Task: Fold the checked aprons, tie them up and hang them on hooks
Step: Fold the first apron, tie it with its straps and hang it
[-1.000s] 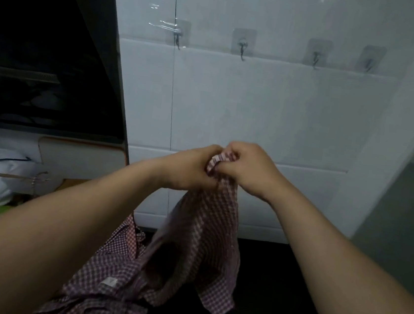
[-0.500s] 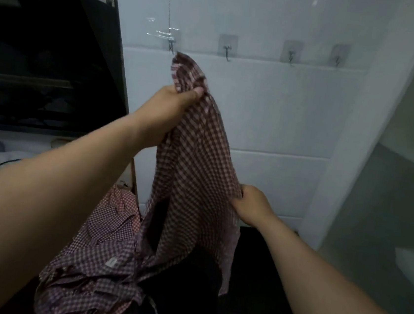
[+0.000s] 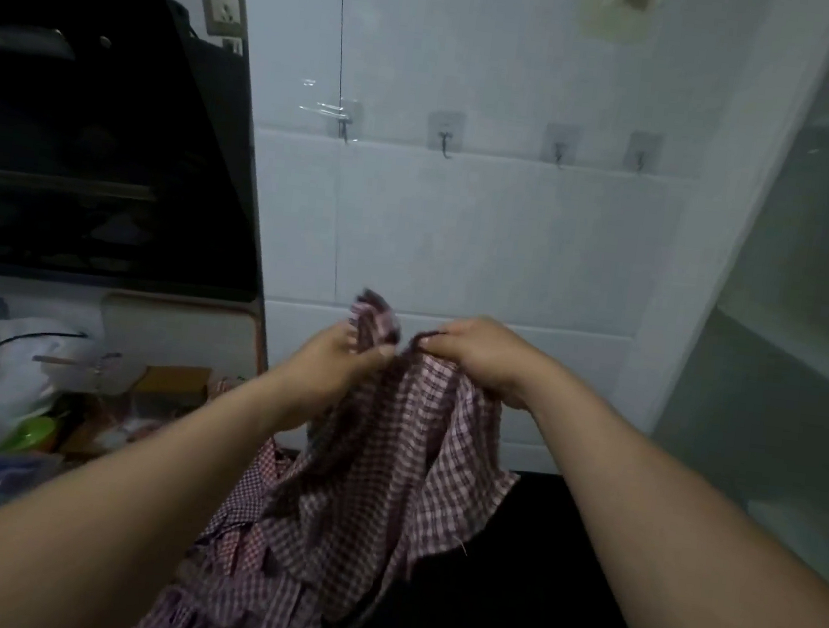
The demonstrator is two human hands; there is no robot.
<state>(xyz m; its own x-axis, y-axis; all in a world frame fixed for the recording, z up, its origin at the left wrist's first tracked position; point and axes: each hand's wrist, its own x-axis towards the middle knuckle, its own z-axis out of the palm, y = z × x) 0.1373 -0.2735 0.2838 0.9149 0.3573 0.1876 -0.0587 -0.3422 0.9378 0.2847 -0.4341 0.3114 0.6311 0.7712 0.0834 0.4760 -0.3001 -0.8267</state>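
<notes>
- The left hand [image 3: 340,362] pinches a bunched top edge of the red-and-white checked cloth apron [image 3: 385,465] between thumb and curled fingers. A tuft of cloth sticks up above the hand.
- The right hand [image 3: 480,357], just beside the left, grips the same edge with curled fingers.
- The apron hangs from both hands in front of the white tiled wall [image 3: 462,241]. Its lower part lies heaped on the dark surface [image 3: 523,610].
- Four metal hooks [image 3: 445,136] sit in a row on the wall, well above the hands, all bare.
- A black range hood [image 3: 85,147] stands at the left.
</notes>
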